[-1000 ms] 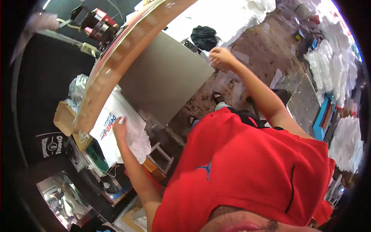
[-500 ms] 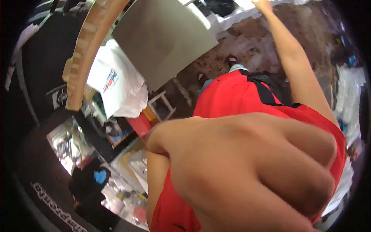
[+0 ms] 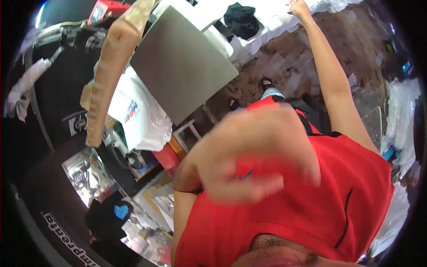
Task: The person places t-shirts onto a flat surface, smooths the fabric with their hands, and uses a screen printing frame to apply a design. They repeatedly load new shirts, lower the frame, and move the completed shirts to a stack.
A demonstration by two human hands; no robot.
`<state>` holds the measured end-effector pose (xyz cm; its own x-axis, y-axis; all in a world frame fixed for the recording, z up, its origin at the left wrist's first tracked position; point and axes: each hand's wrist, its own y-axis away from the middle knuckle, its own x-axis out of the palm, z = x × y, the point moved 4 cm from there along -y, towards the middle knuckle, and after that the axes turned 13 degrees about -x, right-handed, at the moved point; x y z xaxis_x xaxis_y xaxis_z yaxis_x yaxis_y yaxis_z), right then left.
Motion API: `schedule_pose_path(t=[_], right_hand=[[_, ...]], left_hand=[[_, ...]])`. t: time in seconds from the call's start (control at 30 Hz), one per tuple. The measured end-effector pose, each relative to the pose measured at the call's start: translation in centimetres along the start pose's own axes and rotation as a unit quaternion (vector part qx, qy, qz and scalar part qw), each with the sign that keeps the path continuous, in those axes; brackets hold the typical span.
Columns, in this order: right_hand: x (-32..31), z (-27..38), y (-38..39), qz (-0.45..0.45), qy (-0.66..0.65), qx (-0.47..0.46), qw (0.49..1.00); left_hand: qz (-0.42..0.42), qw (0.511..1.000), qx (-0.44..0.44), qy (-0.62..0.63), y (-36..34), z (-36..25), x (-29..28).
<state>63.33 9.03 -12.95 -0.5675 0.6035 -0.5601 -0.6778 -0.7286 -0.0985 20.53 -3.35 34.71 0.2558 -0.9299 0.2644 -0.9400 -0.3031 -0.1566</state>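
My left hand [image 3: 253,153], blurred by motion, is raised in front of my red shirt [image 3: 284,213]. Its thumb and bent fingers are apart, with red cloth showing between them and nothing held. My right arm stretches away to the upper right. At the top edge, its hand [image 3: 299,8] is at the rim of a white-covered surface [image 3: 271,22]. The picture's edge cuts off part of that hand, so its grip is unclear. Left of it on the white surface lies a bundled black cloth [image 3: 242,20].
A flat grey board [image 3: 182,66] stands left of centre. Beside it hang layered white printed garments [image 3: 138,111], next to a brown ribbed strip [image 3: 109,75]. Paper scraps litter the dark floor [image 3: 284,62]. Clear plastic packs [image 3: 400,111] line the right side.
My left hand has drawn back from close to the camera and turned, uncovering more of the red shirt. The view has shifted slightly; my right arm stays stretched out.
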Motion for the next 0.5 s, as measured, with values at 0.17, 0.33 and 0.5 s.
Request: schedule_pose_path(t=[0.17, 0.33, 0.5], right_hand=[[-9.4, 1.5, 4.1, -0.105, -0.709, 0.144, 0.683], [-12.6, 21.0, 22.0, -0.103, -0.775, 0.173, 0.599], [-11.1, 13.7, 32.8, -0.12, -0.707, 0.272, 0.642]], left_hand=[[-0.05, 0.949, -0.312, -0.013, 0.1, 17.5, -8.9], [-0.208, 0.878, -0.351, 0.252, 1.1, 30.7, -13.9], [-0.161, 0.892, -0.234, 0.353, -2.2, 28.9, -13.3]])
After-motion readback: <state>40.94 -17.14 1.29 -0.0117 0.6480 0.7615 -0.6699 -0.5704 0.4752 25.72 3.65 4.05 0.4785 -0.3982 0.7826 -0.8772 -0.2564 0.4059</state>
